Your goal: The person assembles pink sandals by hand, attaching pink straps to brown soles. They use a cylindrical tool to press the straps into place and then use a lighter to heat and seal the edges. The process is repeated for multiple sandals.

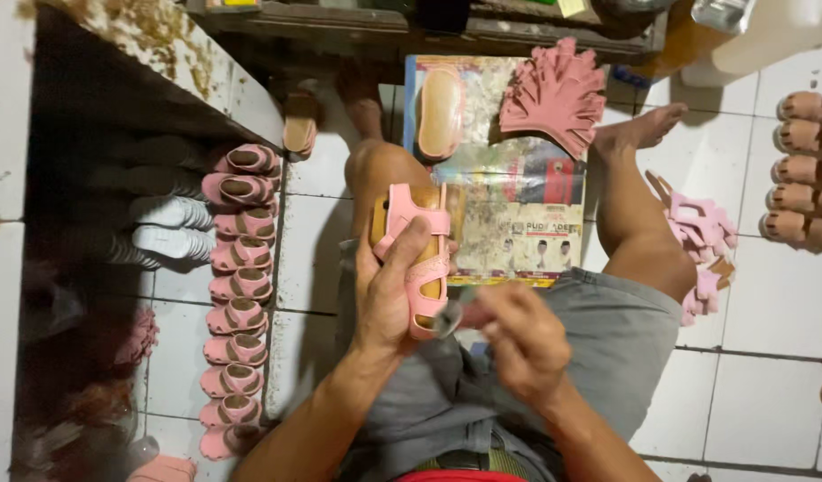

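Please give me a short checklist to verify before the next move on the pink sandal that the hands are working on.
1. Left hand grips the pink sandal firmly: ok.
2. Sandal rests steady over the knee: ok.
3. Right hand holds a small tool at the sandal's lower end: ok, but the tool is blurred.
4. Tool tip touches the strap: cannot tell.
5. Left fingers clear of the tool tip: cannot tell, they are close.
6. Row of finished pink sandals within reach on the floor at the left: ok.

Right hand [523,335] blurs around an unclear tool; left hand [389,290] hides the sandal's [420,254] side.
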Demonstrator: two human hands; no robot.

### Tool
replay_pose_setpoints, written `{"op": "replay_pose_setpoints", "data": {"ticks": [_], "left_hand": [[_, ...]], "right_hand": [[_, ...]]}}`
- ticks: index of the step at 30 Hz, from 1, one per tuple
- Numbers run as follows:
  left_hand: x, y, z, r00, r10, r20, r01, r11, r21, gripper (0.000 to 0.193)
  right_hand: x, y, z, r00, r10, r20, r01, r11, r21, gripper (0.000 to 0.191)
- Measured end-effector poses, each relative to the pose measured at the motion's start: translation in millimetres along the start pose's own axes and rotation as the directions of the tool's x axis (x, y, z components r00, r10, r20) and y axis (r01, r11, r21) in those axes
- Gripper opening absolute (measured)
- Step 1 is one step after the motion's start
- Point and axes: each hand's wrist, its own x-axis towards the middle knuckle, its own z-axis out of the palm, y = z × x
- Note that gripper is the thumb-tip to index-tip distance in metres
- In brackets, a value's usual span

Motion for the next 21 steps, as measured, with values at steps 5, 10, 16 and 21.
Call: {"op": "replay_pose_setpoints", "data": {"ticks": [5, 10, 16, 21], "left_hand": [[-1.1, -1.1, -1.0, 0.993, -0.119, 0.029, 0.121, 0.985, -0.124, 0.042], [-2.6, -0.8, -5.6, 0.996, -0.088, 0.016, 0.089, 0.992, -0.087, 0.04], [-1.2, -1.3, -5.6, 0.989, -0.108, 0.105, 0.126, 0.975, -0.185, 0.042], [6.2, 19.6, -26.7, 0.998, 0.044, 0.049, -0.042, 0.998, -0.04, 0.045]], "right_hand": [[3.6, 9.9, 1.1, 0.992, -0.115, 0.046, 0.118, 0.991, -0.065, 0.035], [-4.0, 6.0, 2.0, 0.999, 0.013, -0.032, -0.011, 0.999, 0.053, 0.036], [-13.5, 19.4, 8.3, 0.992, -0.118, 0.046, 0.12, 0.993, -0.024, 0.035], [-7.3, 32.6, 1.4, 0.973, 0.223, -0.065, -0.22, 0.975, 0.041, 0.036]]}}
